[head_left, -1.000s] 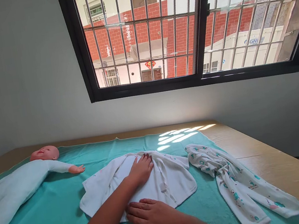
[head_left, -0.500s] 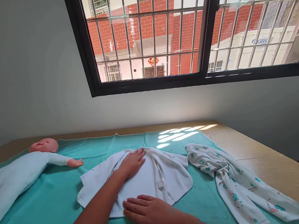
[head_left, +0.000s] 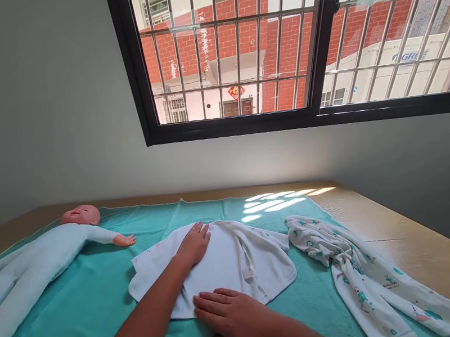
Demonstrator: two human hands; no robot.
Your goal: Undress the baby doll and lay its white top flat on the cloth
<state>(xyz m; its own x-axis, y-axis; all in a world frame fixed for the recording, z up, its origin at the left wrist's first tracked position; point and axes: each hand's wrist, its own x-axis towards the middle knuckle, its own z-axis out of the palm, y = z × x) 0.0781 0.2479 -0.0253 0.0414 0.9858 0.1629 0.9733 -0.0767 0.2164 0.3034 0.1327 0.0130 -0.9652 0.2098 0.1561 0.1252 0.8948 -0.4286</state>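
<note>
A white baby top (head_left: 225,254) lies spread out on a teal cloth (head_left: 88,327), its tag and a seam showing on the right half. My left hand (head_left: 195,244) rests flat on the upper middle of the top, fingers stretched toward its neckline. Nearer to me, my right hand (head_left: 238,320) lies flat with its fingertips on the top's lower edge and the palm over the cloth. Neither hand grips anything. Part of the top is hidden beneath my left forearm.
On the left a baby doll (head_left: 51,258) in a pale suit lies on its back. White printed baby trousers (head_left: 362,278) lie bunched at the waist on the right. The wooden table (head_left: 397,232) meets a wall under a barred window (head_left: 235,127).
The view has turned a little left, so everything sits further right in the picture. My left hand has slid a little left on the top, uncovering the neckline label.
</note>
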